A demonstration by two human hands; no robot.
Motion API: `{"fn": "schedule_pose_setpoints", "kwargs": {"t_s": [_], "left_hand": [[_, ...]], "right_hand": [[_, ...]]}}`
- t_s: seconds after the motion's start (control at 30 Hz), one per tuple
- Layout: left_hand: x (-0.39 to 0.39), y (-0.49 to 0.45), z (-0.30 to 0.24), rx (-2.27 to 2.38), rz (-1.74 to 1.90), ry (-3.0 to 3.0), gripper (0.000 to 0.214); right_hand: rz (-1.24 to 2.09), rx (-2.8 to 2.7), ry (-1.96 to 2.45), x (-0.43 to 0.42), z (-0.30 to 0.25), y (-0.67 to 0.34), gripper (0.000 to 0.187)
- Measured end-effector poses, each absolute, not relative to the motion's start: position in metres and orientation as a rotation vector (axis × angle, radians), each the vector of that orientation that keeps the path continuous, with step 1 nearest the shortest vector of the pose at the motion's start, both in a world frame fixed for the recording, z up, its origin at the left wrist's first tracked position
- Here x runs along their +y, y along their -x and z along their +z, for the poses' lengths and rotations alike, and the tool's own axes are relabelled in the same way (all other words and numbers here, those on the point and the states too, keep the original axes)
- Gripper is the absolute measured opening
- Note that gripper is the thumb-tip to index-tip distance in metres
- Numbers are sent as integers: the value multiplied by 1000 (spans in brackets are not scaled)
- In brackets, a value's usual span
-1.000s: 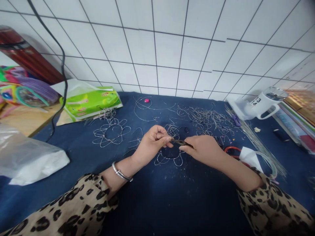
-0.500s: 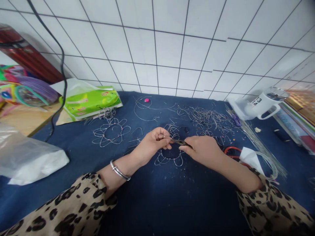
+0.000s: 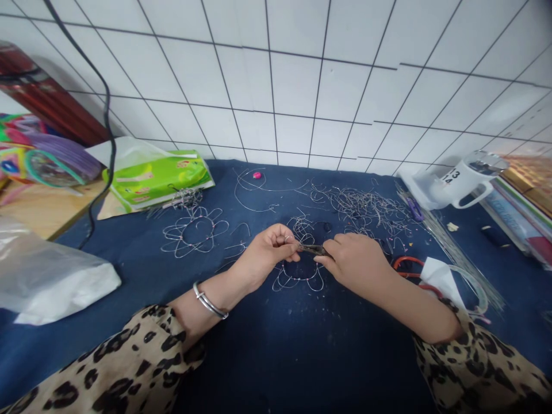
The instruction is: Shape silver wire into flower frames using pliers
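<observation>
Between finger and thumb, my left hand (image 3: 269,256) pinches a wire flower frame (image 3: 298,279), whose thin silver loops hang below both hands. My right hand (image 3: 357,259) is wrapped round dark pliers (image 3: 314,249). The jaws point left and meet the wire at my left fingertips; the exact spot they grip is covered by the fingers. Small pink dots mark the frame's ring. A second wire flower (image 3: 194,232), with several looped petals, lies flat on the dark blue cloth (image 3: 302,356) to the left.
Loose bent wires (image 3: 366,207) are heaped behind my right hand. Straight wires (image 3: 463,259), orange-handled pliers (image 3: 414,270) and a white mug (image 3: 463,181) are at the right. A green tissue pack (image 3: 159,178) and a plastic bag (image 3: 60,282) lie left. A tiled wall stands behind.
My right hand has turned slightly and the pliers sit flatter against the wire. The frame's lower loops have shifted a little to the right. My left hand stays in place.
</observation>
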State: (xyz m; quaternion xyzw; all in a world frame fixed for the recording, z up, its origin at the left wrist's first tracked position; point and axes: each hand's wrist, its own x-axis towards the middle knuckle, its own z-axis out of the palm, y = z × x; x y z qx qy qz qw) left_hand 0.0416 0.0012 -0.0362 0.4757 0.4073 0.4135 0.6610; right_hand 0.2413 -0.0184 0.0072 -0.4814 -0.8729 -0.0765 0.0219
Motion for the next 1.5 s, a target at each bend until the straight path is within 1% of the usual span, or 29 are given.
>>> {"fn": "schedule_pose_setpoints", "kwargs": {"t_s": [0.37, 0.67, 0.93, 1.03, 1.3, 1.5], "left_hand": [[0, -43, -39, 959, 938, -1153, 13], [0, -43, -39, 979, 942, -1212, 10], [-2, -46, -38, 964, 983, -1204, 11], [-3, -47, -36, 977, 1005, -1203, 11], [-5, -47, -34, 936, 1054, -1087, 11], [-4, -46, -37, 920, 1078, -1052, 12]], "right_hand": [[-323, -2727, 1477, -23, 8, -240, 27], [-292, -2715, 1491, -23, 5, -239, 29], [-24, -2720, 1627, -16, 7, -241, 32], [24, -2717, 1666, -15, 8, -240, 33], [-202, -2675, 1592, -24, 8, -236, 32], [-298, -2698, 1529, -21, 7, -239, 30]]}}
